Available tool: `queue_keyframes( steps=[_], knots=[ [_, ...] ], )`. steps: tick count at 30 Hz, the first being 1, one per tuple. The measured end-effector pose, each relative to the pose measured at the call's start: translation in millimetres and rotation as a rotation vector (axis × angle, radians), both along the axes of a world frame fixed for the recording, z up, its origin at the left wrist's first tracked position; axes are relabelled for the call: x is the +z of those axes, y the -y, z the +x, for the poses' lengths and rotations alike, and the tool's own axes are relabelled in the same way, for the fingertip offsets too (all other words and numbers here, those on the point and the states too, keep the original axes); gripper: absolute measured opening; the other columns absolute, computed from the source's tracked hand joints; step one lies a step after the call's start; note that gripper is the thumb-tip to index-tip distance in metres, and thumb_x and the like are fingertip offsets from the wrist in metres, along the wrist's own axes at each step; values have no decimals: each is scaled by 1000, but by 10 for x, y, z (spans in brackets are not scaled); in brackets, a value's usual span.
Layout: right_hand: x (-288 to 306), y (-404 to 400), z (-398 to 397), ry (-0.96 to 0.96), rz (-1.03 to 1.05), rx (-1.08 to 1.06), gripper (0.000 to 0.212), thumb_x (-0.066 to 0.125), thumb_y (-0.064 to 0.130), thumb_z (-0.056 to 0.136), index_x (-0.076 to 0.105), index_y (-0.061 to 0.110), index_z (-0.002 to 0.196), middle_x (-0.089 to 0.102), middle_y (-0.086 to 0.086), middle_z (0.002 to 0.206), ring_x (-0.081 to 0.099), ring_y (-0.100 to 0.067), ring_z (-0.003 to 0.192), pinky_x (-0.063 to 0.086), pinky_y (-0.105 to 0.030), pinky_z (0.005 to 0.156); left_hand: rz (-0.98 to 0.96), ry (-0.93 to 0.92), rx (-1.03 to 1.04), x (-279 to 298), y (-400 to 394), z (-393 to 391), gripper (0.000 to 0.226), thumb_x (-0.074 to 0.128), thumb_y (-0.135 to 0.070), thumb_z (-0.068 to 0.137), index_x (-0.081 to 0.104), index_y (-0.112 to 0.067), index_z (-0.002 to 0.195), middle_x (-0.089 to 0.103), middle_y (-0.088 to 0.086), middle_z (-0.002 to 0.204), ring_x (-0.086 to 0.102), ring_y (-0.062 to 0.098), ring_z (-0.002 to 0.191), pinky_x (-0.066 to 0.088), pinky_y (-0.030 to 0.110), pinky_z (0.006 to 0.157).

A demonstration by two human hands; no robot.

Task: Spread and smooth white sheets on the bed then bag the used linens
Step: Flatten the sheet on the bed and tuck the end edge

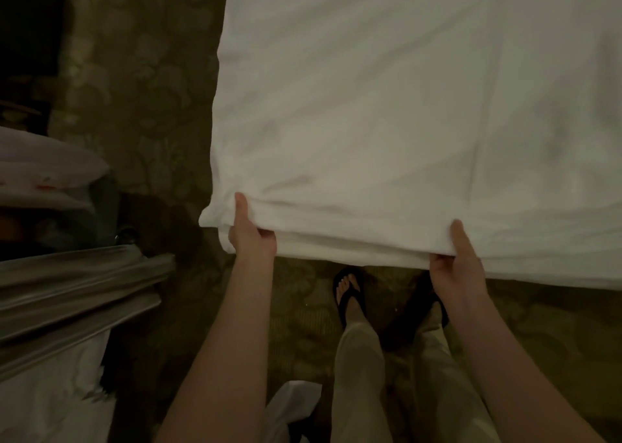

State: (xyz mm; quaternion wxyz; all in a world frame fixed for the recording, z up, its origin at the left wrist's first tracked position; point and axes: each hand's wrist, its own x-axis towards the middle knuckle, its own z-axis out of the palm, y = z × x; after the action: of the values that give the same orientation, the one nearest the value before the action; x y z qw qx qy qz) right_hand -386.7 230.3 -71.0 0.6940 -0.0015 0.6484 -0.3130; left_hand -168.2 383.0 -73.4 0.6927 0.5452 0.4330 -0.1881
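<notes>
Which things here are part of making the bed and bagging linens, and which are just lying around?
Part of the job: white sheet, gripped at its near edge by the left hand and the right hand.

Just lying about: patterned carpet; white pillows stacked at the left; black sandal on the person's foot.

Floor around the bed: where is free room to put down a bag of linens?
The carpet strip between the sheet edge and the stacked pillows is bare. Near the feet it is crowded, with a white bag on the floor.
</notes>
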Motion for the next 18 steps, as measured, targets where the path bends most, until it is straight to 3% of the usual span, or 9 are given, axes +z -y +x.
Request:
queue_keyframes(
  steps=[3,6,9,11,14,18],
  knots=[
    [4,-95,34,-27,-6,-17,25,73,12,83,64,12,106,69,-4,110,68,-15,98,58,-25,73,-68,63,-58,31,-104,33,59,73,-35,84,49,-20,136,63,4,123,62,24,108,56,42,88],
    [-44,-116,48,-97,13,2,18,71,12,85,61,14,100,66,-4,114,66,-14,97,59,-26,70,-98,9,61,-43,-238,-154,44,68,-28,89,54,-16,129,65,6,118,64,20,104,58,32,82],
    [-73,-74,101,-94,24,0,21,72,9,84,60,13,102,64,-6,117,66,-16,95,58,-25,62,-182,-71,82,-91,-199,-303,42,69,-31,88,59,-12,123,66,7,118,64,18,106,55,30,90],
    [-37,-61,148,-58,24,44,28,74,9,82,62,12,107,66,-6,113,66,-17,97,60,-28,68,-239,-119,-18,-77,-24,-390,46,72,-32,84,60,-12,123,67,8,118,64,22,109,53,36,95],
    [2,-96,193,-17,45,88,36,75,9,81,63,9,115,68,-7,111,67,-19,100,60,-33,77,-256,-238,-143,-26,352,-693,52,77,-22,78,61,-7,125,68,12,118,66,26,107,58,38,85],
    [-18,-25,67,-29,67,30,36,73,10,83,62,10,118,67,-8,117,66,-21,101,60,-33,75,-160,-238,-80,-21,644,-995,47,76,-11,81,60,-4,124,66,11,118,66,23,99,60,31,71]
  ],
)
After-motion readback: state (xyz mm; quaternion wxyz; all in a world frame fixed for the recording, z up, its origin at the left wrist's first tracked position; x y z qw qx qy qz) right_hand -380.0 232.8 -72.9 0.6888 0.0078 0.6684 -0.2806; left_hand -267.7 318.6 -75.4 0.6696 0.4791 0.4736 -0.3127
